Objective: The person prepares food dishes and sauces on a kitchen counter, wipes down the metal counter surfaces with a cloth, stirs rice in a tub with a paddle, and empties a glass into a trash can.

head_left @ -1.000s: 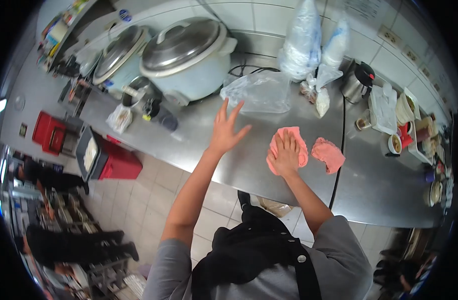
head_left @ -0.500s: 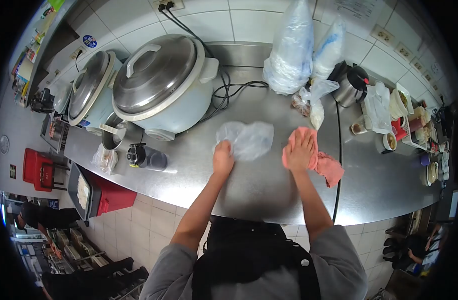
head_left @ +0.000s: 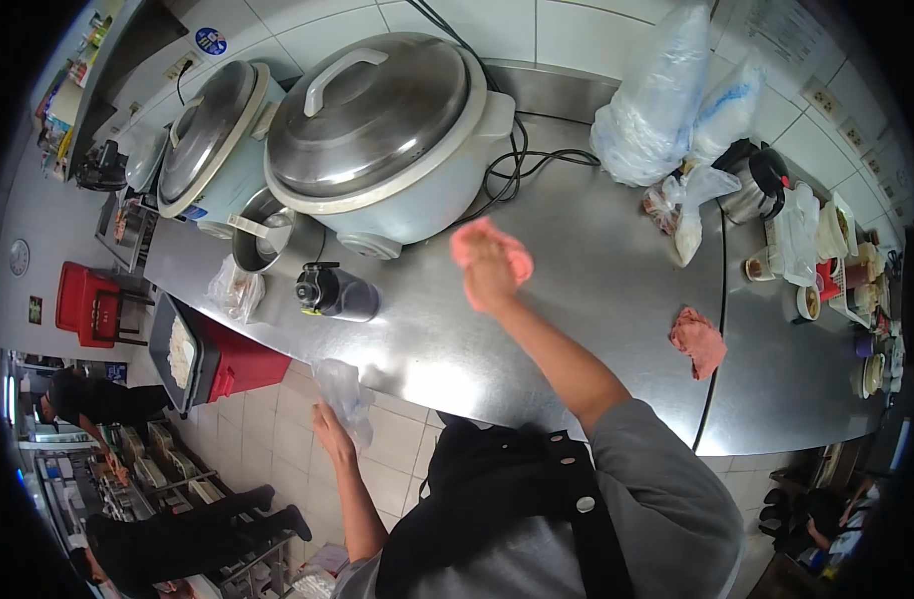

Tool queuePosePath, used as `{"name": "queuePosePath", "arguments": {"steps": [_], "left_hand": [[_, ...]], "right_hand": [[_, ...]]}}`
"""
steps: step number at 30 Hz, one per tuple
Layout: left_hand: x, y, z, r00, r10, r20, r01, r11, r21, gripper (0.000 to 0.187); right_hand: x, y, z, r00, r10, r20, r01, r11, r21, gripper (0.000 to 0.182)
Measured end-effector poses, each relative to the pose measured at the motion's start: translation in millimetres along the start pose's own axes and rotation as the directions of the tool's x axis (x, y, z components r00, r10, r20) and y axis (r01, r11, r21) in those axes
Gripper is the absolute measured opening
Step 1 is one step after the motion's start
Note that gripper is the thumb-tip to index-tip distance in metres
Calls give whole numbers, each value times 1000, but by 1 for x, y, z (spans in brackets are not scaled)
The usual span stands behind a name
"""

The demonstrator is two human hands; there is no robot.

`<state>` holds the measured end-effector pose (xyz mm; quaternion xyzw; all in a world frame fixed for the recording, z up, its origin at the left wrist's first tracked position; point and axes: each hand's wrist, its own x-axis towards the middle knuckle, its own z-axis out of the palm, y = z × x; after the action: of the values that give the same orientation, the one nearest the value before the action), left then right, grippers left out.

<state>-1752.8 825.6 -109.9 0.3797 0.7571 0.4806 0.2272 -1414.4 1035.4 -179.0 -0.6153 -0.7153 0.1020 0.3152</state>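
My right hand [head_left: 490,275] presses a pink cloth [head_left: 518,258] against the steel counter [head_left: 447,329], just in front of the large rice cooker [head_left: 377,140]. Its fingers are bent over the cloth and partly hidden. Off the counter's front edge, my left hand [head_left: 332,431] is closed on a clear plastic bag [head_left: 345,391], which hangs above the tiled floor. A second pink cloth [head_left: 698,342] lies crumpled beside the counter seam, apart from both hands.
Left of my right hand stand a dark water bottle [head_left: 337,292], a metal pot [head_left: 264,238] and a knotted bag [head_left: 237,290]. Large wrapped plastic bundles [head_left: 651,110] and a steel jug [head_left: 754,185] stand at the back right. Two people in black [head_left: 177,544] are at lower left.
My right hand has slid left with one pink cloth, leaving the other behind. My left hand has carried the plastic bag from the counter down past its front edge. The view has shifted left.
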Motion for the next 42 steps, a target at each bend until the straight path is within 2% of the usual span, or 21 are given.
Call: {"name": "queuePosePath", "arguments": {"steps": [2,4,5,6,7,9,10,11,12,14,16,18,21,24,28,30,32,34,35,39,42], "left_hand": [[18,5,3,996,3,-90,-11,996,-85,20],[46,9,8,998,49,46,-60,957,284,21],[57,19,15,987,87,132,-117,964,238,26],[65,28,23,969,123,217,-166,967,194,36],[69,44,34,957,178,228,-221,959,179,49],[82,51,56,919,316,234,-357,921,157,71],[93,41,69,888,398,229,-436,887,151,79],[103,34,80,886,401,235,-440,886,147,79],[111,27,91,884,417,213,-446,888,113,79],[121,40,104,876,441,196,-461,885,68,79],[110,68,104,907,303,291,-338,938,76,84],[105,73,113,890,354,288,-382,923,46,81],[106,78,122,922,319,222,-325,946,-10,75],[115,66,127,911,360,202,-354,933,-64,75],[112,65,115,921,359,149,-345,932,-113,73],[112,61,96,927,352,129,-345,936,-74,69],[109,65,66,920,383,81,-380,924,-42,65],[105,72,29,917,399,11,-399,917,29,64],[107,68,8,919,394,1,-394,919,29,64],[91,66,-72,937,341,-80,-327,934,144,59],[70,66,-117,957,255,-140,-258,966,-1,60]], "right_hand": [[-32,-27,5,979,-138,147,120,985,126,41],[-35,-48,-16,957,-223,186,188,964,189,40],[-32,-53,-32,963,-139,231,-1,854,520,39],[-32,-55,-42,949,-76,307,-200,609,768,38],[-26,-48,-44,952,143,270,-305,447,841,36],[6,-23,-71,974,191,-122,-107,862,495,46],[17,-2,-75,954,223,-198,-157,941,298,46],[19,14,-70,930,240,-278,-223,970,92,46],[11,16,-59,927,246,-281,-231,969,87,46],[-12,14,-36,977,168,-131,-207,895,-396,47],[-37,-4,-27,990,125,-61,-138,941,-308,47],[-43,-18,-47,984,98,147,-73,983,-166,47],[8,32,-60,958,283,37,-251,898,-362,44],[16,27,-54,961,263,-82,-273,870,-410,42],[-30,-27,-20,994,103,26,-84,914,-396,40],[-17,-33,-18,984,177,-24,-178,965,-194,39],[15,-31,-5,947,316,53,-287,911,-295,42],[35,-32,28,930,290,-227,-349,888,-299,44],[38,-49,41,917,331,-223,-391,855,-341,45],[23,-132,108,937,287,-201,-325,926,-193,44],[32,-196,149,974,202,-105,-216,965,-147,38]]}}
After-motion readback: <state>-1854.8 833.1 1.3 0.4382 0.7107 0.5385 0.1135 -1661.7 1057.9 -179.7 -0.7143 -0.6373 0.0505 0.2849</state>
